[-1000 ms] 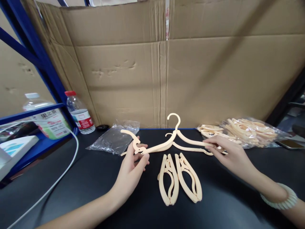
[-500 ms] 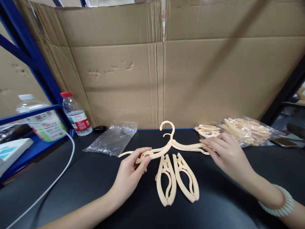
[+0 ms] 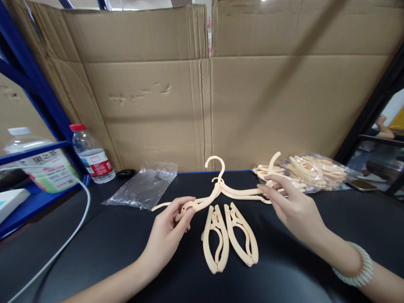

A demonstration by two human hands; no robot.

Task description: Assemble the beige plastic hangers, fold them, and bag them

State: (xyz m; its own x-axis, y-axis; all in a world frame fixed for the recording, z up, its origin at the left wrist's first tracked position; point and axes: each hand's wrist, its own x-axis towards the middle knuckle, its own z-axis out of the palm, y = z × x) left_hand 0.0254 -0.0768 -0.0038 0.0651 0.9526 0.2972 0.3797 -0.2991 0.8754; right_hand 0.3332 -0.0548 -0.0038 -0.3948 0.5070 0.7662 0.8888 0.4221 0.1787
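A cream plastic folding clothes hanger [image 3: 241, 193] is spread wide above the black table, its hook pointing up. My left hand [image 3: 175, 223] is closed around the end of its left arm, thumb in front; a thin curved piece sticks out to the left there. My right hand [image 3: 292, 206] pinches the end of the right arm, and a curved piece rises behind those fingers. Below the hanger, between my hands, two folded hangers lie side by side: a left one [image 3: 206, 248] and a right one [image 3: 252, 244].
Clear bags of folded hangers [image 3: 315, 170] lie at the back right, with a phone [image 3: 362, 184] beside them. An empty plastic bag [image 3: 142, 187], a water bottle [image 3: 94, 158] and a white cable [image 3: 67, 235] are on the left. Cardboard [image 3: 142, 105] walls off the back.
The curved piece at the hanger's right end now stands up behind my right fingers; earlier it did not show. Both hands keep their hold. The whole view has shifted slightly.
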